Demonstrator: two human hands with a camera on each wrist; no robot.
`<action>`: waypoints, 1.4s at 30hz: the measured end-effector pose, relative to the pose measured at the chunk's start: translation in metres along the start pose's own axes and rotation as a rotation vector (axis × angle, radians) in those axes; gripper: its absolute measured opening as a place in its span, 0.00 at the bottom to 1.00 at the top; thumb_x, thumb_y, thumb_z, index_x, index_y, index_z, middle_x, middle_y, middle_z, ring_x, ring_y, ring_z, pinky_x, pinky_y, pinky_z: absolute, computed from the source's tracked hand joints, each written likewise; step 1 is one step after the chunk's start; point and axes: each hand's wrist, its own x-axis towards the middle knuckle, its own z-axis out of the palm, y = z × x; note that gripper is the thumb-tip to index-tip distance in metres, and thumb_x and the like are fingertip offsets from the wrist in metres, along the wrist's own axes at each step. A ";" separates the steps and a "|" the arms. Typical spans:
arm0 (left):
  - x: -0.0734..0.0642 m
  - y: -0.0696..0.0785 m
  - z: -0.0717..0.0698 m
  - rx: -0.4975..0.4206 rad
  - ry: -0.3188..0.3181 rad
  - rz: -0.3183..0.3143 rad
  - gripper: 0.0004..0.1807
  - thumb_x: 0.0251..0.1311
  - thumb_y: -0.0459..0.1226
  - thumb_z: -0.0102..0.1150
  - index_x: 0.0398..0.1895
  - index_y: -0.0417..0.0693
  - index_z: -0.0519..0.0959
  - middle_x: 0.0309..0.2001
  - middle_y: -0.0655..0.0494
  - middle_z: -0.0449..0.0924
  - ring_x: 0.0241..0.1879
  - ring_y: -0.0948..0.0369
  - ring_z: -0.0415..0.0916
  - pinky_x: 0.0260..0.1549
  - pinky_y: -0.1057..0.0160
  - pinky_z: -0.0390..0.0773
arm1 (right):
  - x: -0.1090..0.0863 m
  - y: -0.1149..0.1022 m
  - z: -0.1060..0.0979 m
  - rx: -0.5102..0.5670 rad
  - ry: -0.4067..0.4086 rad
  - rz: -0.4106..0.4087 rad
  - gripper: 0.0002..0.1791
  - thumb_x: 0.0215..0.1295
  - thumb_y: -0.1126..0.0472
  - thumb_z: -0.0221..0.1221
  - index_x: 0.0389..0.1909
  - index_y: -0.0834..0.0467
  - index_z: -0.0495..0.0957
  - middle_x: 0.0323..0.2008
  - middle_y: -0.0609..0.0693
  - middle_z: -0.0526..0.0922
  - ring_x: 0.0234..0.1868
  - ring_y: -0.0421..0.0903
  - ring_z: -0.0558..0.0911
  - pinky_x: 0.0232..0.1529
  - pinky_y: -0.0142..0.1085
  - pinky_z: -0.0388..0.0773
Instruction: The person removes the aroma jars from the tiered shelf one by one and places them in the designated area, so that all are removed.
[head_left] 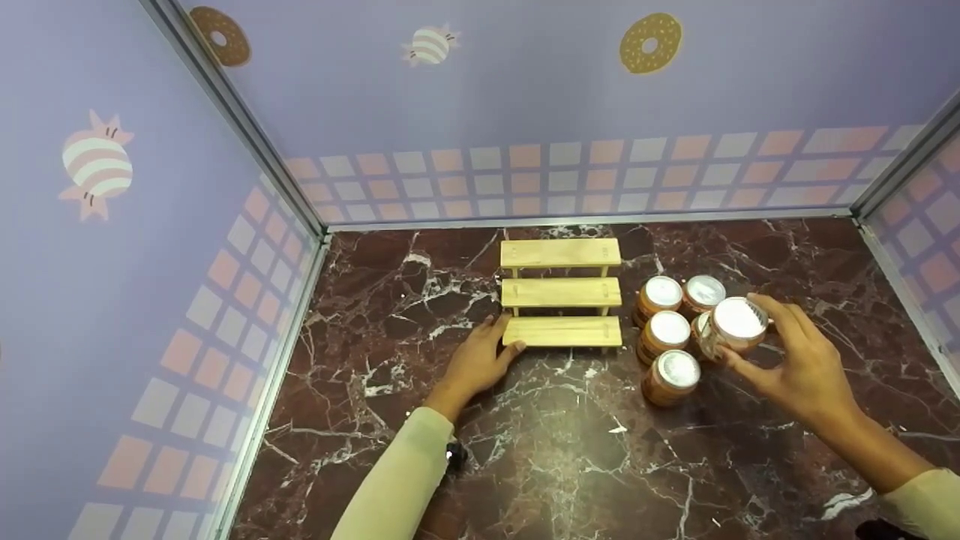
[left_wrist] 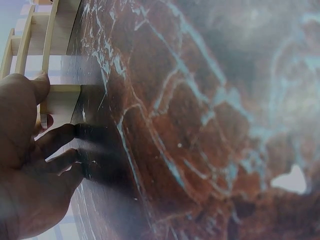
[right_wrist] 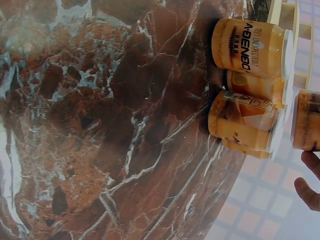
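Observation:
A pale wooden three-step display rack point(head_left: 561, 292) stands on the dark marbled tabletop. At its left end my left hand point(head_left: 480, 356) grips the lowest step, thumb at the front edge and forefinger at the back corner. My right hand point(head_left: 802, 367) holds a white-lidded jar point(head_left: 739, 321) by its sides, raised above the other jars. In the right wrist view this jar point(right_wrist: 307, 120) shows amber-brown at the edge, clear of the table. Several similar jars stand grouped right of the rack, among them a front jar point(head_left: 673, 379) and a back jar point(head_left: 660, 296). One is partly hidden behind the held jar.
A patterned back wall point(head_left: 480, 180) rises behind the rack. Side panels close off the left point(head_left: 187, 322) and right point(head_left: 922, 247) of the marbled tabletop point(head_left: 555, 450). Black lettering shows on one jar point(right_wrist: 247, 47) near the rack.

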 end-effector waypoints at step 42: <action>-0.003 0.002 -0.005 -0.061 0.020 0.035 0.53 0.74 0.77 0.41 0.89 0.53 0.63 0.82 0.33 0.69 0.82 0.37 0.68 0.74 0.30 0.74 | -0.039 0.015 0.015 0.016 -0.034 0.067 0.51 0.39 0.63 0.89 0.68 0.67 0.78 0.57 0.65 0.87 0.51 0.43 0.81 0.52 0.23 0.70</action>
